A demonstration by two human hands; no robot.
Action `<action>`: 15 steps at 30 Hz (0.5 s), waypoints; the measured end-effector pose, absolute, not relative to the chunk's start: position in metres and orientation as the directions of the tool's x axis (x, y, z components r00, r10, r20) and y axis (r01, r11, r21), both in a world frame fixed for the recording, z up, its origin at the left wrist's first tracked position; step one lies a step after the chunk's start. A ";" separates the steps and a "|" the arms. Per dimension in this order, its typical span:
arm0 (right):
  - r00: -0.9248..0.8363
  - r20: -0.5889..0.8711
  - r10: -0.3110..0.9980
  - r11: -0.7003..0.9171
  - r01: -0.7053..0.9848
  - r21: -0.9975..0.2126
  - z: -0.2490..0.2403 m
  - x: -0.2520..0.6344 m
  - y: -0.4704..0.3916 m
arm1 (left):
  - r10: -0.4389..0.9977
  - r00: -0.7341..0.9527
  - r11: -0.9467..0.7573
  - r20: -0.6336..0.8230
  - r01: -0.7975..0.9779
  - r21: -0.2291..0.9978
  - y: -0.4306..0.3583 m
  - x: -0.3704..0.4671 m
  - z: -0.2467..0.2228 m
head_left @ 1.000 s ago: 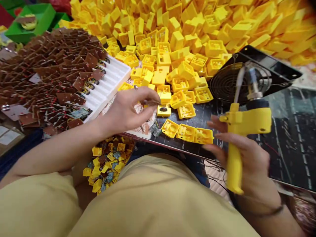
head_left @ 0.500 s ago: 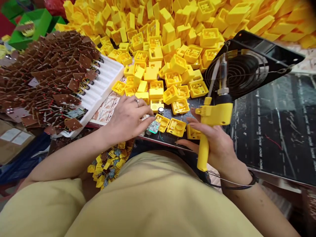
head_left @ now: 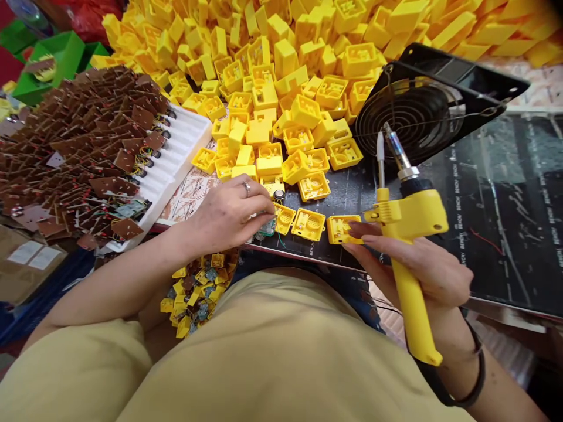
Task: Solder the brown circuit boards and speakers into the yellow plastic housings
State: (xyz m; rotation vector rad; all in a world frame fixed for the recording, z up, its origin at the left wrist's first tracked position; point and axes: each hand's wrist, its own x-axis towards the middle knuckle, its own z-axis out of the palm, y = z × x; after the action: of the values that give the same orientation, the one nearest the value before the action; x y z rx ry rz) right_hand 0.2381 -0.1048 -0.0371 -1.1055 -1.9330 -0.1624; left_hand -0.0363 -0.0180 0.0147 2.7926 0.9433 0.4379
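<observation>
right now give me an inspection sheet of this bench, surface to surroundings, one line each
Surface: black worktop, pale streaks and white lettering.
Things at hand: yellow soldering tool; three open yellow cases near the front edge; green circuit board, partly hidden.
Clutter: large heap of yellow cases at the back; heap of brown circuit boards on a white tray.
Left grip: fingertips at the green circuit board; pinch unclear.
Right grip: holding the soldering tool, tip pointing up and away.
Cables: loose red wire at right.
Surroundings: black fan behind the tool's tip; green box far left; cardboard box at left.
</observation>
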 end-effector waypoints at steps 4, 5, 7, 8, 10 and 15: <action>-0.261 0.752 0.605 0.622 0.745 -0.242 -0.030 0.231 -0.104 | 0.604 0.765 -0.796 0.224 0.565 0.216 -0.012 -0.030 0.006; -0.274 0.756 0.595 0.624 0.749 -0.220 -0.028 0.231 -0.105 | 0.610 0.754 -0.792 0.242 0.574 0.207 -0.012 -0.030 0.005; -0.283 0.750 0.598 0.618 0.758 -0.208 -0.027 0.233 -0.107 | 0.572 0.779 -0.820 0.259 0.531 0.213 -0.012 -0.032 0.008; -0.277 0.743 0.609 0.610 0.763 -0.215 -0.027 0.236 -0.109 | 0.520 0.819 -0.852 0.242 0.475 0.222 -0.014 -0.034 0.012; -0.274 0.725 0.632 0.598 0.767 -0.231 -0.029 0.242 -0.112 | 0.395 0.903 -0.907 0.171 0.355 0.226 -0.019 -0.036 0.018; -0.307 0.689 0.657 0.629 0.727 -0.277 -0.034 0.254 -0.117 | 0.396 0.898 -0.915 0.192 0.370 0.160 -0.034 -0.029 0.009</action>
State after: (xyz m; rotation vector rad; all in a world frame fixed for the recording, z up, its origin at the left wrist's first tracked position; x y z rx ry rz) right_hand 0.2544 -0.1169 -0.0340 -1.0823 -2.0382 -0.1084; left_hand -0.0286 -0.0344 0.0087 2.9437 0.5967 0.3362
